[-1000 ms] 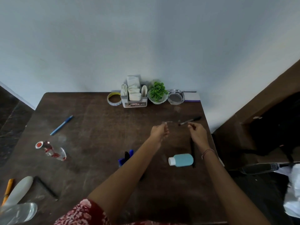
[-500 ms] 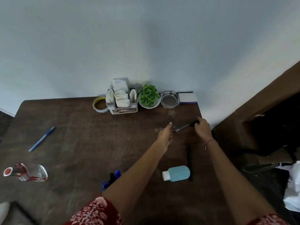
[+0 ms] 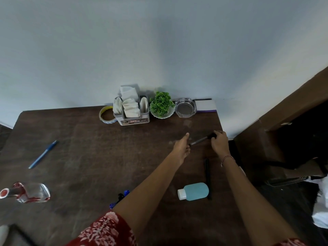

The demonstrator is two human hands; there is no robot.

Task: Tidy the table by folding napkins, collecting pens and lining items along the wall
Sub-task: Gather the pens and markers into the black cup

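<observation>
On the dark wooden table [image 3: 99,162] my right hand [image 3: 219,142] grips the black end of a slim pen [image 3: 198,140] that lies slanted near the right edge. My left hand [image 3: 181,147] has straight fingers and touches the pen's tip. A black pen [image 3: 207,174] lies below my right wrist. A blue pen [image 3: 43,154] lies far left. Along the wall stand a tape roll [image 3: 106,114], a grey napkin holder [image 3: 131,115] with white napkins, a small green plant [image 3: 161,104] in a bowl, a glass ashtray [image 3: 185,108] and a notepad [image 3: 205,106].
A light blue bottle [image 3: 194,191] lies on its side beside the black pen. A glass bottle with a red label [image 3: 28,192] lies at the left edge. Small blue and black items [image 3: 121,197] peek out under my left forearm. A brown cabinet [image 3: 284,110] flanks the table's right.
My right hand slid from the pen's middle to its black far end. My left hand uncurled, fingers now straight at the tip. The view shifted right and closer.
</observation>
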